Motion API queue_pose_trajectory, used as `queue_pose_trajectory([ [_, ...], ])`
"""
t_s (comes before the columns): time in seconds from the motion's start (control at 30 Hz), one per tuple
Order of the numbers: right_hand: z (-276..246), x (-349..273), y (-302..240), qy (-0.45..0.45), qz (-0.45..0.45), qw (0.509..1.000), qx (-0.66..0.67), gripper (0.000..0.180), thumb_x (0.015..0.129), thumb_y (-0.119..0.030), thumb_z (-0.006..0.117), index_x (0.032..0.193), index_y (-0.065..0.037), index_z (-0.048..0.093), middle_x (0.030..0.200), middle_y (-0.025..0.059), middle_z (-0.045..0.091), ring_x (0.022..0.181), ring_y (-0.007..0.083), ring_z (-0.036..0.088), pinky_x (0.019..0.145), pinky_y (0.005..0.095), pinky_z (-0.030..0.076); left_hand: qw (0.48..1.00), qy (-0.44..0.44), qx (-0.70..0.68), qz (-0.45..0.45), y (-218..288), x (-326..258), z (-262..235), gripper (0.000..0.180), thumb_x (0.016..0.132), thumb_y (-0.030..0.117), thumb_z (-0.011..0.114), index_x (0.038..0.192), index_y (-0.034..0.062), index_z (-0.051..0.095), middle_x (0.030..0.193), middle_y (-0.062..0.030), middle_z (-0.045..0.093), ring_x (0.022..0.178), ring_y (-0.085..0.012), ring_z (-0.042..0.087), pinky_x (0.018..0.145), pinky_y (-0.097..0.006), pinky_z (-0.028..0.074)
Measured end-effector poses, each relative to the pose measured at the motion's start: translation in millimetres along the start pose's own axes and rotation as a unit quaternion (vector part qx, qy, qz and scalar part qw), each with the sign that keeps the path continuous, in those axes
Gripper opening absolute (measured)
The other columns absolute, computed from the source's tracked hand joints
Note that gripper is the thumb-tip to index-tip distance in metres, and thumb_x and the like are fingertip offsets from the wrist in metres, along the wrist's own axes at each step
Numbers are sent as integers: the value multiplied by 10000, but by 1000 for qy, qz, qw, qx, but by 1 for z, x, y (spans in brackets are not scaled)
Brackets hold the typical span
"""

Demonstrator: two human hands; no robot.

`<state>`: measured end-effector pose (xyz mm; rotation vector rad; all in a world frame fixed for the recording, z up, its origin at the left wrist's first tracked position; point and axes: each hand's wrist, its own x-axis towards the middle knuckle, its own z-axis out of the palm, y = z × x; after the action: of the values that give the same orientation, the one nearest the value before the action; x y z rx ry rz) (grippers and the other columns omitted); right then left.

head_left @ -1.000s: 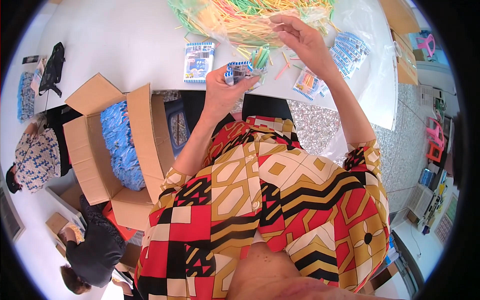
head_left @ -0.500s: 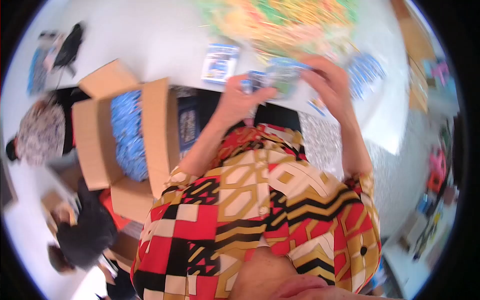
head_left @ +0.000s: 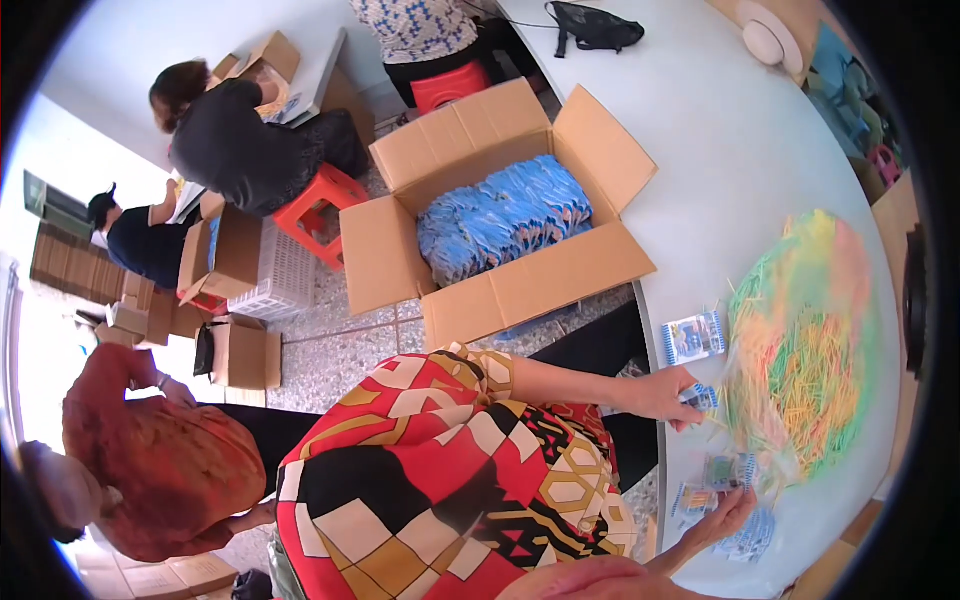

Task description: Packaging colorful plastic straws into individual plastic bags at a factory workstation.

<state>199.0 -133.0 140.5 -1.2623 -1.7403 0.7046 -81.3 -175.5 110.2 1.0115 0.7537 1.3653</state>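
My left hand (head_left: 662, 396) pinches a small blue-and-white packet (head_left: 704, 398) above the white table edge. My right hand (head_left: 722, 520) has its fingers closed at the edge of a clear-and-blue packet (head_left: 728, 470). Beside that hand, another small packet (head_left: 692, 500) with orange on it lies on the table. Partly behind the right hand is a spread of blue-and-white packets (head_left: 752, 536). A flat blue-and-white packet (head_left: 693, 337) rests close to my left hand. Beyond both hands sits a clear plastic bag (head_left: 800, 370) full of thin yellow, green and orange sticks.
An open cardboard box (head_left: 545, 285) filled with blue packets (head_left: 505, 215) stands beside the table (head_left: 690, 180). A black bag (head_left: 597, 27) and a pale hat (head_left: 768, 35) lie farther off. Several people sit or stand on the left, near red stools (head_left: 322, 212) and more boxes.
The view has swung to the left, bringing the box and other people into fuller sight. My hands, close together over the packets before, are now farther apart.
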Motion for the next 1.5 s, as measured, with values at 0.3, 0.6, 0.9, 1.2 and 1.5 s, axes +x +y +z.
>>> queue_pose_trajectory([
  [0.3, 21, -53, -14, -47, 23, 995, 86, 237, 949, -143, 462, 1118, 21, 493, 986, 88, 546, 870, 155, 532, 749, 281, 473, 999, -2, 45, -15, -32, -29, 43, 179, 842, 206, 627, 830, 27, 616, 623, 5, 576, 539, -52, 505, 497, -242, 424],
  [0.6, 148, 48, 52, -183, -74, 971, 139, 170, 914, -106, 525, 1052, -10, 542, 849, 41, 580, 736, 87, 528, 628, 225, 436, 933, 299, 193, -60, -13, -29, -18, 129, 848, 136, 632, 850, 7, 633, 599, -1, 552, 546, -70, 521, 516, -228, 421],
  [0.9, 12, 97, 272, 86, 88, 992, 32, 146, 899, -62, 540, 1031, 1, 547, 774, 22, 612, 712, 46, 499, 621, 203, 419, 971, 46, 153, -176, -192, 162, 68, 148, 826, 173, 669, 855, 30, 646, 654, 15, 591, 551, -42, 500, 511, -186, 404],
  [1.2, -18, 87, 309, 180, 136, 971, 81, 160, 894, -49, 553, 1046, -4, 530, 800, 8, 611, 729, 35, 504, 634, 192, 421, 912, -37, 403, -63, -286, 239, 122, 435, 656, 279, 774, 964, 5, 635, 738, -109, 654, 666, -218, 632, 620, -332, 482],
  [1.5, -24, 84, 328, 112, 78, 981, -136, 232, 808, -72, 629, 1025, -48, 548, 831, 76, 603, 614, 203, 568, 572, 302, 459, 832, -78, 549, 20, -326, 269, 130, 446, 640, 309, 759, 1006, 80, 647, 859, -173, 660, 767, -339, 641, 680, -406, 502],
])
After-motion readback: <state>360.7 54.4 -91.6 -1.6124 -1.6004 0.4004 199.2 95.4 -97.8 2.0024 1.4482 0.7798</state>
